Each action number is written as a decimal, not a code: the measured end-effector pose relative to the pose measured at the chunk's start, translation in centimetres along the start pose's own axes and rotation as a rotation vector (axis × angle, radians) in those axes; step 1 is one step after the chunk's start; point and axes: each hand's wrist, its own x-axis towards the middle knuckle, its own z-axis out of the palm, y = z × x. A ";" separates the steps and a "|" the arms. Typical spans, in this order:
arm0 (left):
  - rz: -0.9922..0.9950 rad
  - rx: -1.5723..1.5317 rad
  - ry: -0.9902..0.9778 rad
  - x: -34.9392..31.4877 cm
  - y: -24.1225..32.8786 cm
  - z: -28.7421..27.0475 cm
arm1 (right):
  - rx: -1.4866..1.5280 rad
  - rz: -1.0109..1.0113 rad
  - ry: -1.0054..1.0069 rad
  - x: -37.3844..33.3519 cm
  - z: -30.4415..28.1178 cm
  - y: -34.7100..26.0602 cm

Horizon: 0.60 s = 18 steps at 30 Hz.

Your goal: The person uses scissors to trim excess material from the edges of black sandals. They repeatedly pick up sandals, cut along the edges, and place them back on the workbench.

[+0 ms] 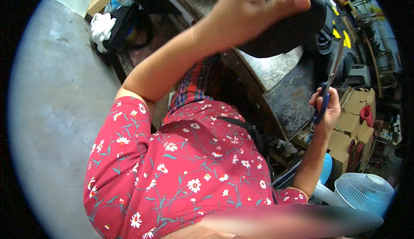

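Observation:
My left hand is up at the top of the view, its thumb lying across a smooth black item that looks like leather. Its fingers curl behind that item and are partly cut off by the frame. What kind of item it is I cannot make out. On the right, my right hand grips a pair of scissors by the dark blue handles. The long metal blades point up and away, towards more black goods on the bench. Whether the blades are apart is hard to see.
A dark worktop with thread scraps lies beyond my body. To the right are cardboard boxes, a white stool and a blue-and-white fan. At upper left, a white cloth hangs on a black bag.

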 end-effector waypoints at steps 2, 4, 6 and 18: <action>-0.292 -0.479 -0.178 3.1 0.3 -0.9 | -0.047 -0.046 -0.012 -0.2 -0.2 -1.2; -0.205 -0.625 -0.122 4.5 0.1 -1.0 | -0.085 -0.030 -0.005 -0.3 -0.2 -1.8; -0.341 -0.880 0.026 4.2 -0.7 -0.2 | -0.135 -0.090 0.023 -0.4 -0.2 -2.2; -0.394 -0.867 0.412 -0.4 -4.0 4.3 | -0.848 -0.198 0.100 1.7 3.5 -3.9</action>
